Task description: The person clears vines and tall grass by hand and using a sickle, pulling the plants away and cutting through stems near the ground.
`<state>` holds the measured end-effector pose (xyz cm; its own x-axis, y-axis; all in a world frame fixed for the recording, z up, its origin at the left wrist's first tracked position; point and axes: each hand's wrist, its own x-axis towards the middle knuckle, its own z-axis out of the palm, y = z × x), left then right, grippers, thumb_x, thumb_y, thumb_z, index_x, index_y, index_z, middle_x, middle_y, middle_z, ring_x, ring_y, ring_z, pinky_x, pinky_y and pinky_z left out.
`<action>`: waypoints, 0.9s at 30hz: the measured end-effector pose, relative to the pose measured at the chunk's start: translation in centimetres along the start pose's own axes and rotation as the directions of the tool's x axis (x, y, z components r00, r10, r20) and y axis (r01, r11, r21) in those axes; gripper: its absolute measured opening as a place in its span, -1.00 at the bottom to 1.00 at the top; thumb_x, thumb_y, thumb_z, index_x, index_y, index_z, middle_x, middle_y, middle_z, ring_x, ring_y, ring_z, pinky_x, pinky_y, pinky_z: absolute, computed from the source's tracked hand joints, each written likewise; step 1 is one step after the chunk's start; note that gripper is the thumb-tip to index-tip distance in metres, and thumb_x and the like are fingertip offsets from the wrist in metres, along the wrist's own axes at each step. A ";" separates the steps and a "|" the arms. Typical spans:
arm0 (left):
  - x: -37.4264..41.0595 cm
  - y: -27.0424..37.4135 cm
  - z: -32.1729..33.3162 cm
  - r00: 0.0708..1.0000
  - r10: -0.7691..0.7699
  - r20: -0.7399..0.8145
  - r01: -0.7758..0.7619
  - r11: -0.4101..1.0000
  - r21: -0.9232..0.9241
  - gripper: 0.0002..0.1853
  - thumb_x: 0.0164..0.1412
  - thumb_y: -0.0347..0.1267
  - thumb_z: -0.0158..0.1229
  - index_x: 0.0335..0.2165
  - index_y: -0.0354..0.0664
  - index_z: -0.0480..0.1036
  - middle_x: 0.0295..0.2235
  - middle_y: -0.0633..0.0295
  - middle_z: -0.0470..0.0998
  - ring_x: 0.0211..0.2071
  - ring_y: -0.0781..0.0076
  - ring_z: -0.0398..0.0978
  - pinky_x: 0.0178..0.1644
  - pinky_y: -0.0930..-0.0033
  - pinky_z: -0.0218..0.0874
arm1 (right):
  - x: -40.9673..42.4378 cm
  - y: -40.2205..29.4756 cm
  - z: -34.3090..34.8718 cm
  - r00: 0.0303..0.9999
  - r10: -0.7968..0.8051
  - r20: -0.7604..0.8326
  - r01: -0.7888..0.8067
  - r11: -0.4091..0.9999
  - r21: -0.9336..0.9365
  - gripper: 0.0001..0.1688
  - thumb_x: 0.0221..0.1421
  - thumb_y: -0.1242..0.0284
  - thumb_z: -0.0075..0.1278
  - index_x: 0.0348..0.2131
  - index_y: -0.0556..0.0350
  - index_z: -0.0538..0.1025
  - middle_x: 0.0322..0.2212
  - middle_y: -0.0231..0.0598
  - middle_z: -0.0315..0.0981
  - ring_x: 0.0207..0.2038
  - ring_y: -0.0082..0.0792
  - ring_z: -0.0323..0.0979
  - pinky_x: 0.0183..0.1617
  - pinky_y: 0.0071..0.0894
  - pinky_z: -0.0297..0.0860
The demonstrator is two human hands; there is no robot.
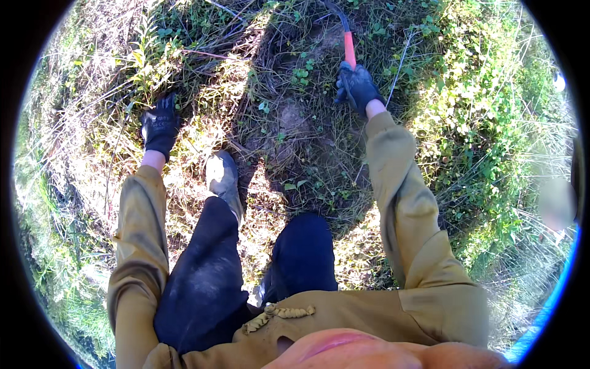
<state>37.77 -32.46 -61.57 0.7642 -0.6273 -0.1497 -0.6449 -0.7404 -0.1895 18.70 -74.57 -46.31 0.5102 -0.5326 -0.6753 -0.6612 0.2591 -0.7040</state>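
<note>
My right hand [357, 87], in a dark work glove, is closed around the orange handle [350, 48] of a sickle. The sickle's dark curved blade [340, 16] points away from me and runs out past the top of the view. On the other side, my left hand [160, 122], also gloved, reaches down to the base of a leafy weed [146, 64]. Its fingertips are lost in shade and stems, so whether they grip the plant is unclear.
Dry stalks and matted grass [193, 147] cover the ground around my shoe [222, 177]. A patch of bare soil [292, 120] shows between my hands. Low green plants [479, 138] grow thickly on the right. A thin pale stalk [401, 64] leans beside my right hand.
</note>
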 end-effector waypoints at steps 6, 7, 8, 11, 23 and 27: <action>0.9 0.4 1.3 1.000 0.009 -0.022 -0.008 0.999 0.051 -0.39 -0.03 -0.26 0.01 0.06 0.00 0.13 0.08 0.09 0.16 -0.08 0.09 0.32 -0.05 0.05 0.15 | -17.1 7.2 7.6 0.963 0.159 0.216 -0.183 0.978 0.096 -0.82 0.12 0.36 -0.12 -0.29 0.01 0.27 -0.67 -0.38 0.23 -0.70 -0.50 0.30 -0.71 -0.43 0.35; 0.8 0.4 0.2 1.000 0.008 -0.006 -0.008 0.998 0.060 -0.39 -0.03 -0.26 0.02 0.06 -0.01 0.13 0.09 0.10 0.15 -0.09 0.08 0.32 -0.06 0.06 0.16 | -18.7 7.0 8.5 0.947 0.147 0.286 -0.150 0.989 -0.011 -0.79 0.11 0.35 -0.12 -0.27 0.03 0.27 -0.67 -0.37 0.23 -0.70 -0.51 0.31 -0.72 -0.45 0.34; 0.4 0.1 1.1 0.998 0.012 -0.057 -0.007 0.997 0.081 -0.38 -0.04 -0.26 0.02 0.06 -0.01 0.13 0.09 0.11 0.15 -0.10 0.08 0.33 -0.07 0.06 0.17 | -18.7 7.3 8.5 0.960 0.115 0.254 -0.081 0.987 -0.142 -0.77 0.11 0.34 -0.11 -0.26 0.05 0.27 -0.66 -0.36 0.25 -0.69 -0.51 0.32 -0.73 -0.45 0.34; -0.2 0.3 -0.3 0.999 0.006 -0.036 -0.006 1.000 0.018 -0.39 -0.03 -0.25 0.02 0.05 -0.02 0.14 0.08 0.10 0.17 -0.11 0.08 0.33 -0.07 0.06 0.17 | -17.8 6.3 6.8 0.981 -0.026 0.190 0.069 0.972 -0.225 -0.72 0.09 0.33 -0.08 -0.24 0.08 0.27 -0.59 -0.33 0.28 -0.66 -0.53 0.33 -0.75 -0.48 0.33; -1.0 -0.1 -2.5 1.000 0.005 0.020 -0.003 0.997 -0.081 -0.41 -0.01 -0.21 0.03 0.03 -0.05 0.17 0.01 0.05 0.24 -0.12 0.07 0.34 -0.08 0.08 0.18 | 13.5 -12.5 -0.7 0.976 -0.125 0.181 0.085 0.973 0.213 -0.68 0.11 0.16 -0.18 -0.59 -0.11 0.30 -0.77 -0.46 0.18 -0.75 -0.46 0.19 -0.64 -0.32 0.20; -0.7 0.1 -1.8 1.000 -0.008 0.020 0.010 0.995 -0.098 -0.42 0.00 -0.20 0.03 0.03 -0.06 0.18 -0.01 0.04 0.26 -0.12 0.07 0.35 -0.08 0.08 0.19 | 7.8 -3.6 3.1 0.992 -0.036 0.117 0.027 0.997 0.074 -0.76 0.11 0.21 -0.15 -0.49 -0.07 0.30 -0.70 -0.43 0.23 -0.71 -0.48 0.24 -0.62 -0.34 0.29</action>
<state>37.16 -32.49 -59.67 0.7693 -0.6165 -0.1680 -0.6350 -0.7666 -0.0948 26.71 -77.16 -49.70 0.5945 -0.4432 -0.6709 -0.6048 0.3033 -0.7363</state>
